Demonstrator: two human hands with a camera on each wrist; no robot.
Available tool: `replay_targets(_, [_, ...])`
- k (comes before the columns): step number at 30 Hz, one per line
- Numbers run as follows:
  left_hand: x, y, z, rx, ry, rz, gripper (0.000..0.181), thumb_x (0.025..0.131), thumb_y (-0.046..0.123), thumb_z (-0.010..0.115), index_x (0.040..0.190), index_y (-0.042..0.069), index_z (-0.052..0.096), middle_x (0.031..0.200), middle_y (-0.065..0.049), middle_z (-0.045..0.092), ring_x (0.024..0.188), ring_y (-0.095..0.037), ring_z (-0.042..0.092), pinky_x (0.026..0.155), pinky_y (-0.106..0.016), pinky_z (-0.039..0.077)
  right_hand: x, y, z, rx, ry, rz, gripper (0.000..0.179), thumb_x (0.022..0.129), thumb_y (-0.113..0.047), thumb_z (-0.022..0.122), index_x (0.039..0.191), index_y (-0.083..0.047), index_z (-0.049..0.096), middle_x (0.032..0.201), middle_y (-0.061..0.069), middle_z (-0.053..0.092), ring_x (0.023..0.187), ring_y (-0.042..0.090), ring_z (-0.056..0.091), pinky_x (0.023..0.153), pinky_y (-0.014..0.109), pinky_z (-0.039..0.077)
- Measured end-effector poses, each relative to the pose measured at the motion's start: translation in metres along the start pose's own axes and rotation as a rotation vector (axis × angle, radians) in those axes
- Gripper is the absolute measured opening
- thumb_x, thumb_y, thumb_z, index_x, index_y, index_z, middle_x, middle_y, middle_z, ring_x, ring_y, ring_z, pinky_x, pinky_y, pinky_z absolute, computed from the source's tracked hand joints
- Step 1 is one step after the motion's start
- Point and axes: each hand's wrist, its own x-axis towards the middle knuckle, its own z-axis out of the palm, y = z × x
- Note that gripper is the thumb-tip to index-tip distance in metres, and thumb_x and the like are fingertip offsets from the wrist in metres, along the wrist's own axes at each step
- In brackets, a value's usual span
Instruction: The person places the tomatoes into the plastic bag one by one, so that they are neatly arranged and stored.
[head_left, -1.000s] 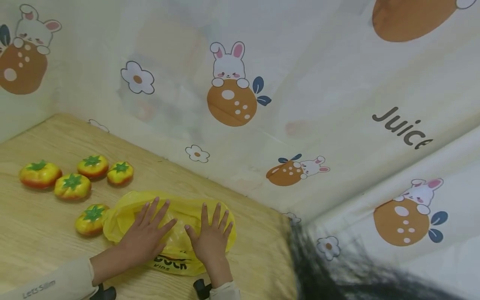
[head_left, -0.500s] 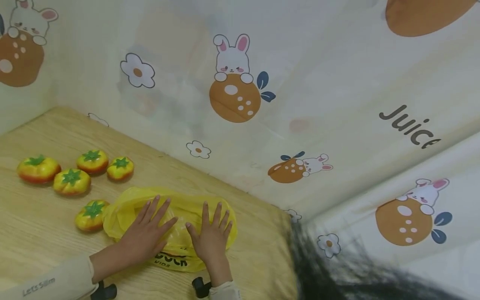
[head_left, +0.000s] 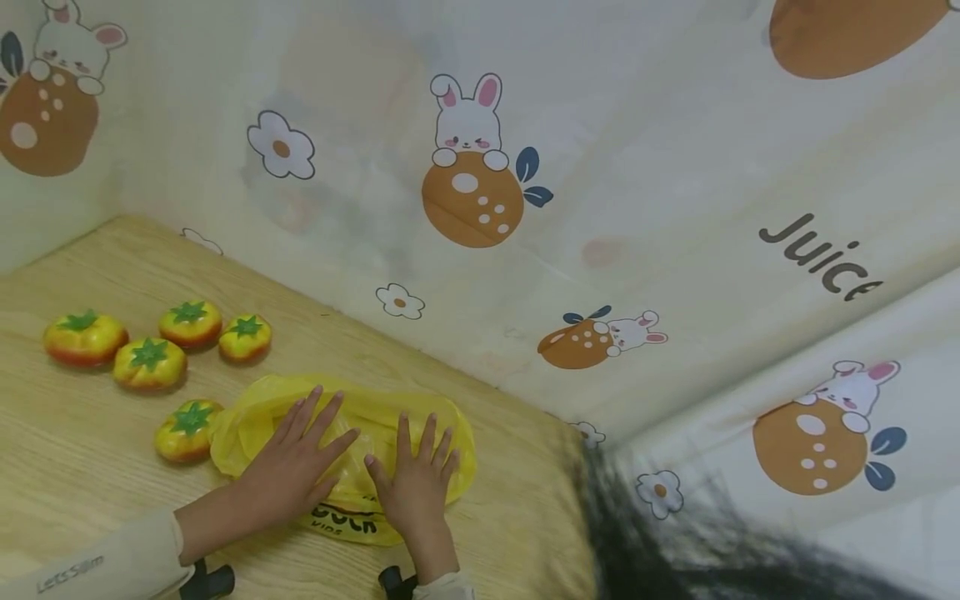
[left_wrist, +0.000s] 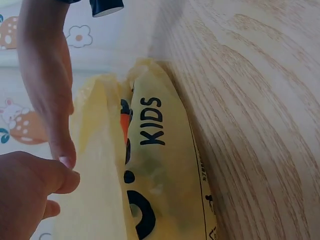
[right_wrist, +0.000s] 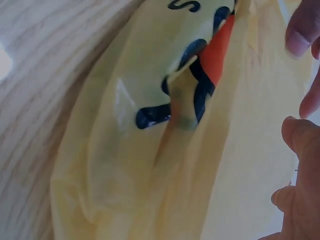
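Note:
A yellow plastic bag (head_left: 357, 483) with black lettering lies on the wooden table, its folds facing up between the hands. My left hand (head_left: 288, 471) rests over the left part of the bag with fingers spread. On its right part lies my right hand (head_left: 416, 492), fingers straight and apart. In the left wrist view the bag (left_wrist: 165, 175) shows the word KIDS and faint darker shapes through the film. The right wrist view has the bag's (right_wrist: 125, 150) crumpled side and my right thumb side (right_wrist: 305, 150). Touching the bag's left edge is a yellow-red toy persimmon (head_left: 189, 431) with a green top.
Several more toy persimmons (head_left: 150, 363) sit in a group at the left of the table (head_left: 60, 467). A printed curtain (head_left: 360, 183) with rabbits and oranges borders the table behind and at the right. Dark hair (head_left: 637, 533) hangs blurred in the lower right.
My right hand has shifted slightly left and down over the bag. The left hand, bag and toy persimmons stay as they were; the head view has shifted a little.

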Motion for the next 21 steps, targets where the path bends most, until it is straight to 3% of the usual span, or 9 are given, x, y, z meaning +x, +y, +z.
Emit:
replay_targets(4, [0.000,0.001,-0.004,0.004,-0.017,-0.028,0.053,0.077,0.033,0.071,0.126,0.017,0.056,0.147,-0.024,0.027,0.135,-0.048,0.018,0.114,-0.045,-0.009,-0.002,0.000,0.000,0.021,0.010,-0.006,0.074,0.087,-0.061,0.044,0.148,-0.026,0.019,0.153,0.021,0.009,0.137,0.051,0.009,0.103,0.068,0.017])
replay_targets(10, [0.006,0.005,-0.006,0.005,-0.056,-0.051,0.057,0.076,0.036,0.072,0.128,0.018,0.055,0.149,-0.023,0.023,0.138,-0.046,0.012,0.113,-0.053,0.007,-0.005,-0.001,-0.001,0.049,0.026,-0.019,0.073,0.087,-0.063,0.039,0.147,-0.025,0.022,0.153,0.021,0.011,0.136,0.051,0.009,0.103,0.068,0.017])
replay_targets(17, [0.006,-0.004,0.000,0.050,-0.029,-0.065,0.067,0.074,0.037,0.073,0.134,0.018,0.048,0.150,-0.025,0.016,0.136,-0.048,0.013,0.113,-0.044,-0.014,-0.008,-0.003,0.004,0.052,0.034,-0.020,0.073,0.087,-0.062,0.043,0.147,-0.024,0.022,0.152,0.022,0.012,0.136,0.051,0.011,0.103,0.067,0.019])
replay_targets(21, [-0.001,-0.011,-0.003,0.035,0.003,-0.098,0.074,0.074,0.034,0.074,0.138,0.018,0.042,0.151,-0.026,0.011,0.135,-0.051,0.013,0.114,-0.044,-0.012,-0.008,-0.002,0.006,0.062,0.045,-0.016,0.073,0.087,-0.061,0.043,0.147,-0.024,0.024,0.152,0.022,0.012,0.136,0.051,0.011,0.103,0.067,0.018])
